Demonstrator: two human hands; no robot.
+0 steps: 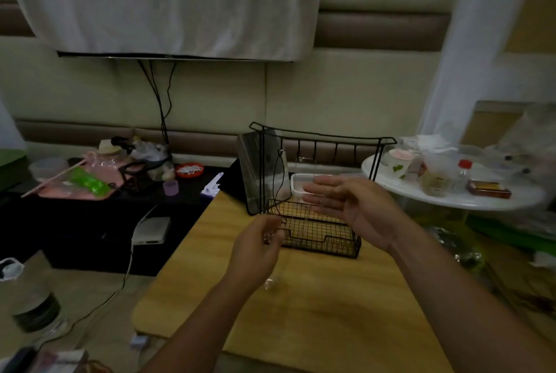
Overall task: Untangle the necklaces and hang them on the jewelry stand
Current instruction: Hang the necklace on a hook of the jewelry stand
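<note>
Wooden surface point(316, 312) carries the black jewelry stand point(313, 192); left hand point(258, 248) pinches a thin necklace point(278, 192); right hand point(352, 207) is released, fingers straight.

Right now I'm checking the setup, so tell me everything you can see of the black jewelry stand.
The jewelry stand is thin black wire, seemingly metal: a top bar with a row of small hooks, side posts, and a mesh basket base. It stands upright on the wooden table. A dark cord necklace hangs from a left hook. The left hand is at the basket's front; the right hand is open before it.
</note>
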